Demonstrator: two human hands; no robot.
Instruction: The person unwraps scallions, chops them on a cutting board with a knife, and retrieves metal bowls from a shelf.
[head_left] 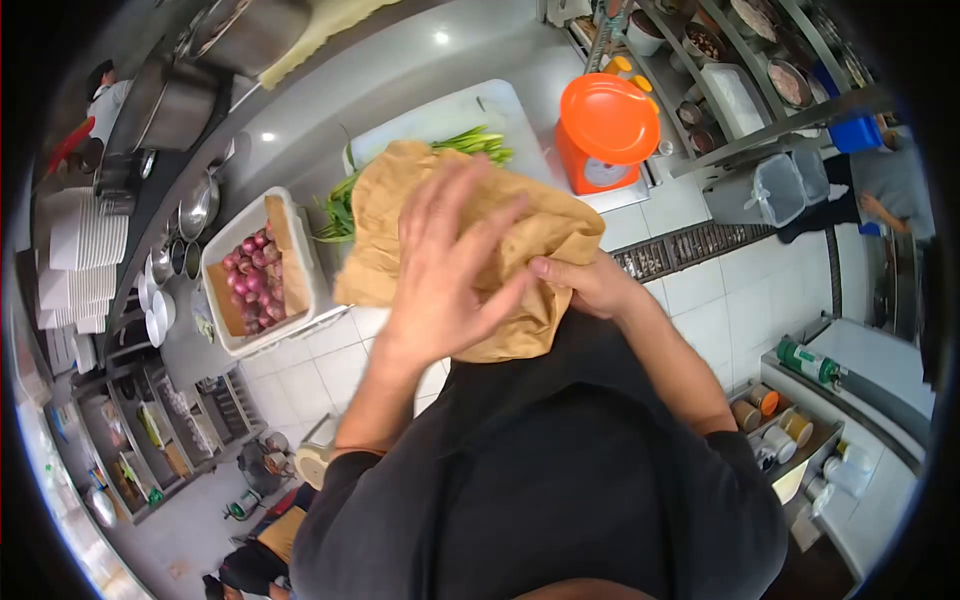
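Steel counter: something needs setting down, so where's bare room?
Bare steel shows between the onion tub and white board; the board's far strip is mostly bare. It's crowded around the greens, crumpled brown wrap and orange scale.

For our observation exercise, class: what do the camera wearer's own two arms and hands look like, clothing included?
The left hand and right hand are bare: no gloves, watch or bracelet can be seen. The forearms are uncovered too. Above them come dark, short sleeves, with no visible markings.
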